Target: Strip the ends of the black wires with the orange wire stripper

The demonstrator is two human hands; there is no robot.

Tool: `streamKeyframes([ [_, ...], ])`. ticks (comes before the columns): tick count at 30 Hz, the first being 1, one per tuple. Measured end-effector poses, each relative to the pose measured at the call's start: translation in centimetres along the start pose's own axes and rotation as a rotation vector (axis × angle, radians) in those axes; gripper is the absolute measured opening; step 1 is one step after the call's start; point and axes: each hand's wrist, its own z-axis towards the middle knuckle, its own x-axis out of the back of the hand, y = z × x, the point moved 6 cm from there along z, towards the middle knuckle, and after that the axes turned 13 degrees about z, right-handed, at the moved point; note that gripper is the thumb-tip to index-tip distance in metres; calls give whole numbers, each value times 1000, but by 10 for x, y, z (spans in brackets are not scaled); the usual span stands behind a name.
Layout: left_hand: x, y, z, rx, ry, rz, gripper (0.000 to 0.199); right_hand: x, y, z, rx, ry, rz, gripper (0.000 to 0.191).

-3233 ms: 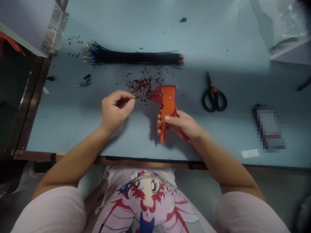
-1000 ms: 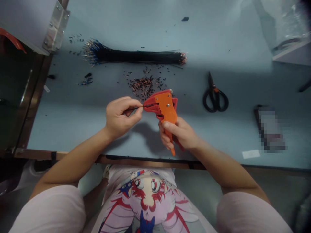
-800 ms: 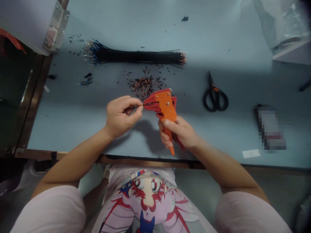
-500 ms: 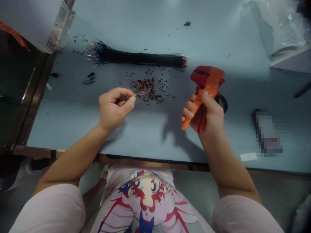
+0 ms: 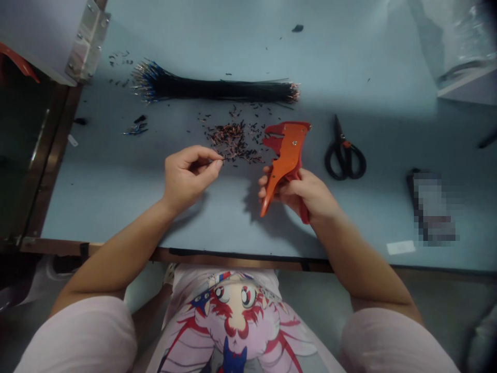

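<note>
My left hand (image 5: 192, 173) is closed in a pinch on a thin dark wire, mostly hidden by the fingers, at the lower left of a pile of copper and black wire scraps (image 5: 231, 140). In my right hand (image 5: 306, 194) is an orange and red wire stripper (image 5: 289, 150), its jaws pointing left toward the scraps and its handles spread apart. Behind the pile lies a long bundle of black wires (image 5: 217, 89), with blue and metallic ends on the left and bare copper ends on the right.
Black-handled scissors (image 5: 345, 158) lie right of the stripper, and a blurred-out phone-like object (image 5: 433, 207) farther right. A few blue-ended pieces (image 5: 135, 128) sit at the left. Clear plastic (image 5: 462, 36) occupies the back right corner. The table's front edge (image 5: 248, 259) is close to my body.
My right hand has brought the wire stripper left and turned its jaws toward my left hand, uncovering the scissors. The left hand has shifted slightly right, still pinching.
</note>
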Motion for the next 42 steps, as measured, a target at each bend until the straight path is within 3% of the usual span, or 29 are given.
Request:
streamKeyframes([
  [4, 0, 0, 0, -3, -1, -3, 5, -2, 2, 0, -3, -6, 4, 45],
  [11, -1, 1, -1, 0, -12, -6, 6, -6, 6, -4, -50, -94, -41, 22],
  [17, -1, 1, 0, -8, 8, -1, 7, -7, 7, -3, -39, -102, -63, 37],
  [23, 2, 5, 1, -78, 42, -13, 7, -16, 21, -9, -162, -223, -57, 39],
  [33, -2, 6, -2, -104, -5, 15, 4, -23, 29, -13, -246, -230, -15, 36],
  [39, -5, 7, -3, -98, -43, 76, 4, -25, 30, -15, -230, -275, -34, 35],
  [42, -5, 6, -3, -96, -46, 79, 4, -21, 27, -12, -192, -228, -57, 33],
])
